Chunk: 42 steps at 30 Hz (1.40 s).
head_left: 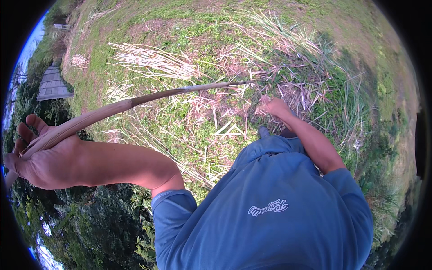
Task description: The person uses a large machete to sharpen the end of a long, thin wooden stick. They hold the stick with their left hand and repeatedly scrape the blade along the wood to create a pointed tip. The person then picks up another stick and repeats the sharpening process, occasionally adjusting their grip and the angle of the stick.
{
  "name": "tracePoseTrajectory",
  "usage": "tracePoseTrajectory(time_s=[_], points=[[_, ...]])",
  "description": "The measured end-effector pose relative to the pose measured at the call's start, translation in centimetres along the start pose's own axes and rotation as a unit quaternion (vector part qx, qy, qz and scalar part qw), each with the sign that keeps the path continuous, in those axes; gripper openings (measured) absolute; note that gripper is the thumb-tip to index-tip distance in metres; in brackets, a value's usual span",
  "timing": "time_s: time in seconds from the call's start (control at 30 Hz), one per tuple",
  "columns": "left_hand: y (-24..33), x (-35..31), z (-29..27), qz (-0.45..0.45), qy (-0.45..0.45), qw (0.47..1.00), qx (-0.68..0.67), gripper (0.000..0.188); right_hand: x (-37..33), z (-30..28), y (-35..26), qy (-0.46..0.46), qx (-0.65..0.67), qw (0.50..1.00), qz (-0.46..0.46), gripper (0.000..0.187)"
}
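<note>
Outdoors, holding a long tan stick point(112, 109) across the palm in the loosely curled fingers of the left hand point(54, 159), and, near the narrow tip, reaching down with a right hand point(277, 108) too small in view to tell whether clenched or grasping. Probably light and stiff, dry enough to crack under a hard bend, and best taken hold of at the seemingly thicker end by the left palm. Stretched above green grass point(216, 27) strewn with short pale pieces point(230, 128), near a bundle of loose stalks point(153, 62), with no container in view.
</note>
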<state>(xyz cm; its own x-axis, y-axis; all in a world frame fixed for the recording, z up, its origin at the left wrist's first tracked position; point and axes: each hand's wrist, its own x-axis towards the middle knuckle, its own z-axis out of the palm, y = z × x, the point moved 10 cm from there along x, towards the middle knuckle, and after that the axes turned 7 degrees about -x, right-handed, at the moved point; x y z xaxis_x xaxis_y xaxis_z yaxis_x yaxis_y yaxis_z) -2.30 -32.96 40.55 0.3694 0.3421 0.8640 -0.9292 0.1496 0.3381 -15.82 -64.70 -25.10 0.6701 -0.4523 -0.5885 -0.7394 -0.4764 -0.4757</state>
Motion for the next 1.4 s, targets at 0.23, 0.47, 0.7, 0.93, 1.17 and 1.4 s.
tracePoseTrajectory(time_s=[0.23,0.47,0.7,0.93,1.17,1.4], points=[[-2.1,0.3,0.3,-0.108,-0.085,0.966,-0.220,0.026,-12.5,-8.9,-11.0,0.098,0.092,0.974,-0.180,0.065],[-2.5,1.2,-0.6,-0.053,0.063,0.994,-0.076,0.028,-25.8,-15.5,-24.8,0.073,0.190,0.899,-0.388,0.057],[-4.3,2.8,-2.0,-0.131,0.054,0.983,-0.121,0.026,-16.4,-9.3,-20.5,0.065,0.191,0.946,-0.252,0.059],[-5.6,2.9,-2.5,-0.213,0.021,0.967,-0.139,0.019,-17.9,-10.4,-19.2,0.065,0.164,0.950,-0.257,0.055],[-9.0,4.7,-3.0,-0.222,-0.038,0.950,-0.216,0.027,-15.5,-8.5,-19.0,0.064,0.150,0.947,-0.277,0.059],[-7.9,3.4,-3.0,-0.172,-0.115,0.940,-0.270,0.035,-3.5,-2.5,-4.8,0.064,-0.022,0.997,-0.027,0.077]])
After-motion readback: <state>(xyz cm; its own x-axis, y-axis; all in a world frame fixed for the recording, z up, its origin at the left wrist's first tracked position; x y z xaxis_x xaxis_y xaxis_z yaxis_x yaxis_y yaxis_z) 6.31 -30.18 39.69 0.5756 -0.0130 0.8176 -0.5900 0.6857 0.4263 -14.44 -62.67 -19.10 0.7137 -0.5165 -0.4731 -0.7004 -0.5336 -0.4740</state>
